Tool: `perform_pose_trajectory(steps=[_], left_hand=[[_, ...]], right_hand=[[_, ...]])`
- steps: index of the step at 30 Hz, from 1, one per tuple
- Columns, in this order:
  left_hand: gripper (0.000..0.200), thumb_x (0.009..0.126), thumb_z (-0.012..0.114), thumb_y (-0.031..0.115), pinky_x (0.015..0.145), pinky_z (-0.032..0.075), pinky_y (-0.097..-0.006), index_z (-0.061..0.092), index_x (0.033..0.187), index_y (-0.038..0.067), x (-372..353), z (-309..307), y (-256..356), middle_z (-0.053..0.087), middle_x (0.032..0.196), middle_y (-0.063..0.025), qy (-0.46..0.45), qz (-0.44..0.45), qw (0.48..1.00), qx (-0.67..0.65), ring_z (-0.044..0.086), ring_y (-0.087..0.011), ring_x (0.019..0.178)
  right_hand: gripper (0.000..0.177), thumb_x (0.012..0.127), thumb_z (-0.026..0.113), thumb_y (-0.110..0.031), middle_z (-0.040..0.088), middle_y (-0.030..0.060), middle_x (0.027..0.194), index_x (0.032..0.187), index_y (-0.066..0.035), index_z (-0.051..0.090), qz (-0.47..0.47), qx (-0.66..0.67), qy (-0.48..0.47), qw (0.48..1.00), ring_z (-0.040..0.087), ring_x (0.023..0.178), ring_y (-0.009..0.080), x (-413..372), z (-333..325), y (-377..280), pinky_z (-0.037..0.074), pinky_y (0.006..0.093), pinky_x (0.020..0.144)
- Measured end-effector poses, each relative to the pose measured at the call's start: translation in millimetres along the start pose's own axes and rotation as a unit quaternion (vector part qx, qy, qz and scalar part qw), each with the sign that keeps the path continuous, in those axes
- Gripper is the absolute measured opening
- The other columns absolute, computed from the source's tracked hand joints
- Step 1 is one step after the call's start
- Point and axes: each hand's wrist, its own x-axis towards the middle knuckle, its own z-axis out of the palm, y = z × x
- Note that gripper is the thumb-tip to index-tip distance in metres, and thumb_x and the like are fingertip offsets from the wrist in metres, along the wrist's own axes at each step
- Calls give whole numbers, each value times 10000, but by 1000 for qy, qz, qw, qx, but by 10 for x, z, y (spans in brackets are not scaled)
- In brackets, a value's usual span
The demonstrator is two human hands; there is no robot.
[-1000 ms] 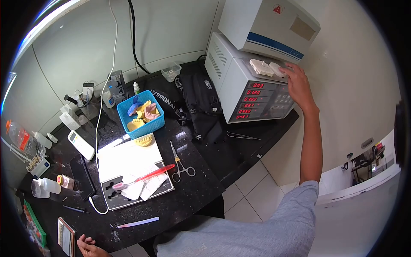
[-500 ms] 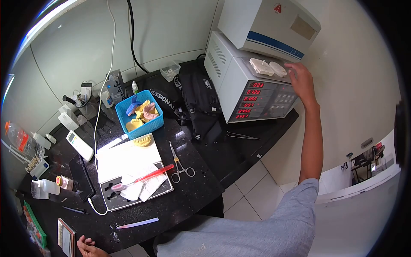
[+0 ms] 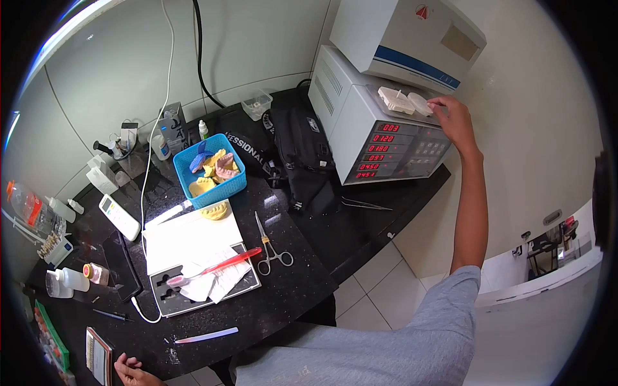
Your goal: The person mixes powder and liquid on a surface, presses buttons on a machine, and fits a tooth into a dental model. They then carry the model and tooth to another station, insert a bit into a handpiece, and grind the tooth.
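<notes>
My right hand [image 3: 455,122] reaches to the ledge of a dental furnace [image 3: 351,116], its thumb and fingertips closed on the edge of a round white disc [image 3: 420,103]. Touching that disc on its left is a blocky white firing tray [image 3: 395,100] with a small pin standing up from it. My left hand [image 3: 135,372] lies at the near edge of the black bench, fingers loosely bent and slightly apart, with nothing visible in them. Just left of it is a flat, framed box [image 3: 99,357].
A blue basket [image 3: 219,193] holds dental casts, and a yellow cast [image 3: 214,211] sits before it. Forceps [image 3: 273,248], tweezers [image 3: 365,204], an open case [image 3: 206,289] with a red-handled brush [image 3: 219,266], and a black bag [image 3: 302,141] occupy the bench [image 3: 290,302].
My right hand has moved slightly left, and its fingertips have closed on the round disc's edge. My left hand stays where it was.
</notes>
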Motion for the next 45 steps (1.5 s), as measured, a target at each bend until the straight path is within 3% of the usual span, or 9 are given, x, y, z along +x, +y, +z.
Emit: perform_pose_trajectory(steps=[5, 7, 10, 14, 17, 21, 22, 25, 45], left_hand=[[438, 1071, 424, 322, 572, 436, -245, 700, 1010, -13, -7, 24, 20, 614, 769, -38, 9, -15, 1000, 11, 525, -108, 645], [424, 1067, 437, 320, 575, 442, -241, 702, 1021, -7, -39, 32, 64, 610, 771, -28, 18, -36, 999, -17, 531, -103, 654], [406, 1072, 420, 291, 570, 452, -225, 697, 1000, 3, -87, 66, 142, 597, 753, -34, 58, -20, 997, -51, 543, -102, 665], [461, 1081, 357, 306, 609, 473, -223, 686, 1011, -8, -284, 23, 708, 611, 769, -52, 121, 4, 990, -70, 554, -109, 676], [358, 1048, 472, 297, 597, 484, -230, 627, 1019, -24, -590, 142, 1171, 603, 824, -106, -17, 71, 942, -328, 574, -140, 668], [188, 983, 591, 193, 592, 438, -252, 620, 993, 8, -811, 363, 1721, 607, 770, -80, -254, 111, 895, -350, 549, -137, 674], [149, 872, 703, 32, 647, 494, -289, 674, 1012, -11, -827, 423, 1811, 686, 816, -120, -301, 107, 867, -383, 637, -187, 712], [331, 771, 783, -13, 660, 536, -261, 686, 1088, -4, -877, 548, 1962, 676, 979, -134, -387, 90, 829, -394, 645, -164, 774], [205, 784, 794, 35, 671, 527, -245, 733, 978, 15, -937, 755, 1986, 677, 916, -94, -389, 63, 806, -442, 651, -138, 785]], right_hand=[[183, 899, 647, -171, 708, 157, 994, 1007, -43, 722, -17, -8, -3, 1000, 670, 924, 339, 32, 15, 41, 506, 389, 837], [173, 914, 649, -188, 711, 150, 972, 1001, -59, 724, -34, -35, 89, 995, 684, 901, 288, 54, 47, 50, 508, 356, 828], [215, 958, 649, -230, 690, 52, 890, 1039, -39, 704, 34, 67, 150, 986, 652, 855, 130, -68, -59, -350, 500, 266, 799], [195, 955, 645, -153, 658, 106, 888, 1050, 18, 653, 7, 401, 81, 912, 641, 799, 151, -742, -66, -1420, 527, 273, 758], [146, 948, 643, -108, 653, 134, 861, 985, 33, 659, -52, 608, -112, 784, 640, 713, 155, -1403, 202, -2283, 546, 276, 666], [197, 923, 693, -134, 662, 140, 829, 954, 60, 688, 55, 727, -299, 616, 641, 687, 150, -1926, 501, -2929, 540, 252, 606], [220, 919, 706, -155, 664, 133, 818, 954, 63, 694, 89, 752, -356, 548, 644, 695, 150, -2046, 577, -3076, 537, 252, 607], [306, 892, 732, -236, 672, 112, 816, 955, 61, 698, 131, 780, -413, 451, 641, 703, 141, -2225, 646, -3328, 520, 251, 616], [217, 927, 702, -174, 659, 84, 848, 941, 41, 675, 128, 775, -412, 461, 624, 737, 123, -2407, 662, -3435, 512, 245, 661]])
